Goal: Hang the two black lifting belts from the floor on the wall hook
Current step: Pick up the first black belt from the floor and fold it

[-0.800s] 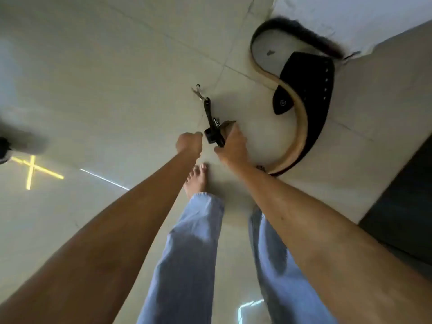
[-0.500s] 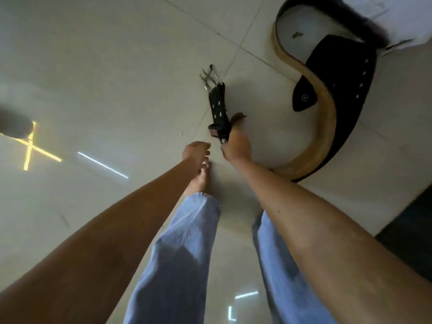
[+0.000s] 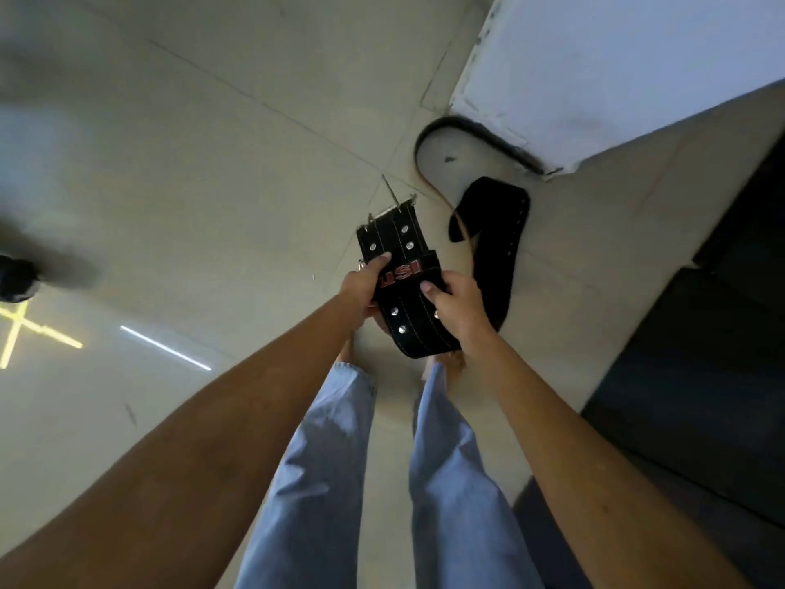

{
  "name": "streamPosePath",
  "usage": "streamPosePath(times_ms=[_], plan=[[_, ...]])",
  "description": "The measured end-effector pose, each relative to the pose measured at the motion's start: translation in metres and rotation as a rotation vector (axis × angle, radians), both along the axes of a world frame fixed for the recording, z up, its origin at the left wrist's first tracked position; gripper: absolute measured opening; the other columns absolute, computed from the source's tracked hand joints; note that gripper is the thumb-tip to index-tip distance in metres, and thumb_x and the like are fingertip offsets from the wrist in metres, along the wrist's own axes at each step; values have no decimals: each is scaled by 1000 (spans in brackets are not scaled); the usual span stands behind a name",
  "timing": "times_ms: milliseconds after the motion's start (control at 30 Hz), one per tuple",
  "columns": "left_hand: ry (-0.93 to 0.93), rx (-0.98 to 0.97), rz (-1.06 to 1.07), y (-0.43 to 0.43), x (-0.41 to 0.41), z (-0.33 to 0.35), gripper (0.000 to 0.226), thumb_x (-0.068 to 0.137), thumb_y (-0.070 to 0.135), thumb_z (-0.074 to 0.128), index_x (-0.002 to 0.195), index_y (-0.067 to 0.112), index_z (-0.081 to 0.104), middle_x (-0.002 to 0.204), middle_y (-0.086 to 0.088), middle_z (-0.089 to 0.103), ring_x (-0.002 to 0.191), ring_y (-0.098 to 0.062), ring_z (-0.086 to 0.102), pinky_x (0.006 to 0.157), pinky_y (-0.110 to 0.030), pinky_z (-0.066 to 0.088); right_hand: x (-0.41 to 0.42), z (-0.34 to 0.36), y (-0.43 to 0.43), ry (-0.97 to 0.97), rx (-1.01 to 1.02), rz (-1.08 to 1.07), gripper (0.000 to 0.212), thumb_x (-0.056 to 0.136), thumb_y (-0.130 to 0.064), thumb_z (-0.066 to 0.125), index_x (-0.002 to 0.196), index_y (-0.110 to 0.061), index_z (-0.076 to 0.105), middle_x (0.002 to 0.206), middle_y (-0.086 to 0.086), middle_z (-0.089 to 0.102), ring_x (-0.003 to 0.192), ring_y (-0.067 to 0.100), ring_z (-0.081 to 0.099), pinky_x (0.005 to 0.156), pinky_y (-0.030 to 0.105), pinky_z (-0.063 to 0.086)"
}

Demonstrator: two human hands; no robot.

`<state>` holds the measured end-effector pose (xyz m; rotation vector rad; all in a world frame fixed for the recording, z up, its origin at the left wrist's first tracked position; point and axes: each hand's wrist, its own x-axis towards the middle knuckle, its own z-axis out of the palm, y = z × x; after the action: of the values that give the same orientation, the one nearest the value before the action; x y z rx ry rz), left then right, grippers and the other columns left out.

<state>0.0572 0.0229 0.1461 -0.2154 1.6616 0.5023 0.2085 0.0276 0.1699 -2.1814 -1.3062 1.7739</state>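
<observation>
A black lifting belt point(image 3: 403, 265) with silver rivets, red letters and a metal buckle at its far end is held flat above the floor. My left hand point(image 3: 361, 286) grips its left edge and my right hand point(image 3: 456, 301) grips its right edge, thumbs on top. The same belt's long tail point(image 3: 495, 244) curves away on the floor to the right, black outside and tan inside, reaching a loop point(image 3: 467, 131) against the wall base. Whether that is one belt or two, I cannot tell. No wall hook is in view.
A white wall corner point(image 3: 616, 70) stands at the upper right. A dark mat or step point(image 3: 701, 354) lies at the right. My bare feet and legs in light blue jeans point(image 3: 348, 482) are below the belt. A dark object point(image 3: 15, 278) sits at the far left edge.
The belt's buckle end has come up off the floor. My left hand has taken hold of it beside my right hand, and it now faces me flat. The view has risen away from the floor.
</observation>
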Motion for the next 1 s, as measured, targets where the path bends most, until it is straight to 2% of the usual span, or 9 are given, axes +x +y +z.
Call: streamPosePath(times_ms=[100,267,400,500,633,767,900,933,1000], plan=[[-174,197,177,6,16,86,59,74,36,78,117,-1,62,112,-19,70,100,-32,69,90,-43,54,9,92,8,53,34,-177,19,95,-21,55,102,-11,68,101,13,72,96,28,68,91,46,54],[-352,390,31,5,31,248,64,73,40,77,124,4,61,121,-16,67,110,-30,65,96,-42,51,21,260,18,225,64,-459,17,94,-19,54,101,-10,68,99,14,71,96,35,68,88,47,55],[-258,501,-112,9,36,360,59,68,30,73,118,0,63,105,-17,69,90,-27,69,74,-33,58,33,373,6,514,1,-554,40,77,-31,68,108,-5,69,105,23,71,96,39,69,88,51,54],[-145,634,-224,6,38,427,49,69,25,69,109,-2,66,92,-15,70,82,-26,68,72,-32,57,34,434,-2,522,69,-513,46,74,-40,76,108,-9,73,105,17,75,95,30,73,85,44,59],[-68,762,-260,-2,45,485,29,76,26,72,97,5,71,84,-9,73,79,-26,71,77,-35,57,39,491,-4,429,183,-541,32,77,-32,79,99,-9,75,92,8,78,82,21,76,64,28,59],[-85,838,-278,-17,44,509,40,80,30,72,106,0,68,94,-17,73,84,-32,72,77,-39,58,48,527,22,407,238,-521,22,79,-21,79,94,-5,73,97,13,75,89,29,73,79,42,60],[-40,948,-305,-23,45,529,43,79,31,72,109,-1,65,100,-20,72,89,-34,72,78,-42,57,50,558,64,477,239,-605,26,79,-12,77,101,-2,67,90,11,70,75,25,69,57,31,58],[-27,974,-286,-21,44,536,40,81,28,71,108,-1,66,98,-19,73,86,-33,72,77,-40,58,49,563,69,517,236,-571,26,80,-14,77,101,-2,68,89,10,70,74,24,69,57,30,58],[0,1009,-227,-16,39,550,32,84,23,68,104,-2,66,92,-18,72,79,-30,72,73,-39,58,43,570,66,555,225,-437,37,78,-21,79,107,-1,69,96,10,73,86,25,71,75,36,61]])
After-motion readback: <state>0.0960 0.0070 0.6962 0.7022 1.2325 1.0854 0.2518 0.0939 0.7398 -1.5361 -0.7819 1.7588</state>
